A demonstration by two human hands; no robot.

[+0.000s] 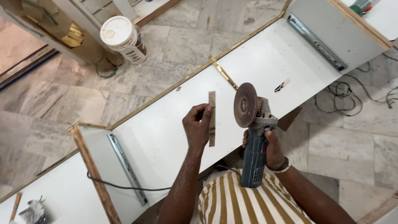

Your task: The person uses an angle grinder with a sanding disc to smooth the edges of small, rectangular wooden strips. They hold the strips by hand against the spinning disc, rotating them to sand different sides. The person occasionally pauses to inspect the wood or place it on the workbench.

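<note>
Angle grinder, blue-bodied with a round brown disc at its far end, stands upright in the right hand, whose fingers are wrapped tight round the body. The disc faces left, toward a thin narrow strip of pale material. The left hand pinches that strip near its middle between thumb and fingertips, holding it upright just beside the disc; the two are close but apart. A beaded band sits on the right wrist.

Both hands hover over a long white cabinet panel that serves as the worktop and runs from the near left to the far right. Metal drawer slides are fixed to its upright side walls, one at the near left and another at the far right. A black cable trails across the panel at the near left. On the marble floor beyond, at the far left, stands a white lidded bucket. More cables lie on the floor to the right.
</note>
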